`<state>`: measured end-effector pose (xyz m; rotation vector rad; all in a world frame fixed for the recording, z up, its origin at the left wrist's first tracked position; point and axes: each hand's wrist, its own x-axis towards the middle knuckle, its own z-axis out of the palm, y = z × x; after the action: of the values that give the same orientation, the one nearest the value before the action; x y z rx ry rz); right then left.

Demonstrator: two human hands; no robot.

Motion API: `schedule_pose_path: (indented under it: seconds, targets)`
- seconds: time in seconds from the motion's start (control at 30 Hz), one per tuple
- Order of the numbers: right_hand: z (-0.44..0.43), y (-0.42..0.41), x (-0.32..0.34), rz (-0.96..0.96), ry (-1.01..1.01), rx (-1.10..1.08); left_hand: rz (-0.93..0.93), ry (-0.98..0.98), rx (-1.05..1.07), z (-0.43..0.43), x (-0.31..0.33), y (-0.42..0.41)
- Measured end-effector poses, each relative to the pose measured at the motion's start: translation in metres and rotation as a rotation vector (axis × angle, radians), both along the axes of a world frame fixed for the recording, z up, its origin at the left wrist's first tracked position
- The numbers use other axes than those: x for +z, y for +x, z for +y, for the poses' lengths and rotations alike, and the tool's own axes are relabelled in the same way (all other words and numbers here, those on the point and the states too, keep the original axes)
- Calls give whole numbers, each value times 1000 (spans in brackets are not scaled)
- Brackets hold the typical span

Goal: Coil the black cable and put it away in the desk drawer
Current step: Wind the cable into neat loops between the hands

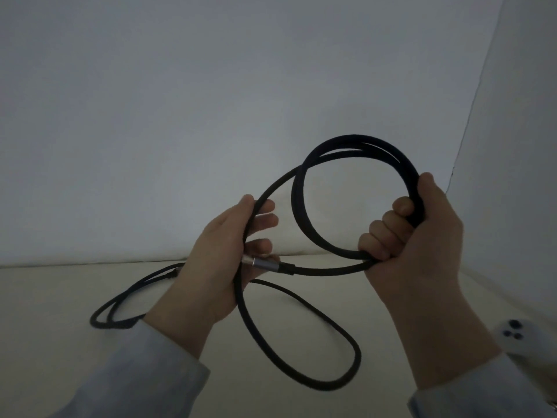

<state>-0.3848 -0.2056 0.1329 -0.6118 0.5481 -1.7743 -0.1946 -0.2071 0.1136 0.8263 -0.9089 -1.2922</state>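
Midway through the coiling step, the black cable is being gathered into round turns above the pale surface; stowing is not yet being attempted, and no drawer is being shown in this view. The right grip is being clamped as a fist round the bundled turns, thumb uppermost, fingertips curled toward the camera, wrist raised clear of the surface. The left grip is being closed loosely on a single strand, which is being passed between thumb and fingers, while the metal connector is being steadied against the lower fingers. Uncoiled slack is being trailed below: one wide loop is lying on the surface beneath the hands, and further folds are lying beside the left sleeve. As a judgement, the next move is being set up as a sweep of the left-hand strand across to the right grip, where another turn of matching size is to be laid without twist
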Motion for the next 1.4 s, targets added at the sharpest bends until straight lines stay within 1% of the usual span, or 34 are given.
schedule_pose_path:
  seconds: [0.23, 0.3, 0.37, 0.47, 0.53, 0.63, 0.7, 0.77, 0.83, 0.9, 0.97, 1.03, 1.23, 1.4]
  targets:
    - [0, -3, 0, -41, -2, -19, 166, -28, -201, -3, -6, 2]
    - [0, -2, 0, -53, -5, -19, 171, -32, -227, -6, -10, 3]
    - [0, -1, 0, -65, -2, -25, 127, -50, -242, -7, -13, 3]
    - [-1, -2, -1, -95, 0, -32, -13, -126, -272, -7, -16, 6]
    - [-1, -3, -1, -112, -6, -35, -99, -189, -341, -7, -19, 14]
    - [0, -2, -1, -123, -13, -37, -205, -278, -501, -8, -22, 29]
    - [0, 0, -1, -125, -13, -37, -246, -298, -552, -8, -23, 34]
    - [0, 1, -1, -128, -10, -38, -283, -288, -495, -8, -23, 34]
    - [0, 1, -1, -134, -12, -38, -338, -286, -388, -9, -24, 32]
    - [0, 1, -2, -138, -13, -35, -451, -306, -293, -10, -25, 29]
    - [0, 2, -2, -137, -8, -32, -572, -323, -274, -10, -26, 26]
    - [0, 2, -3, -135, -3, -37, -642, -324, -286, -8, -25, 24]
    - [0, 6, -5, -93, 7, -13, -669, -378, -75, -4, -15, 16]
    - [0, 14, -6, -39, 25, 39, -568, -366, 68, -6, -12, 10]
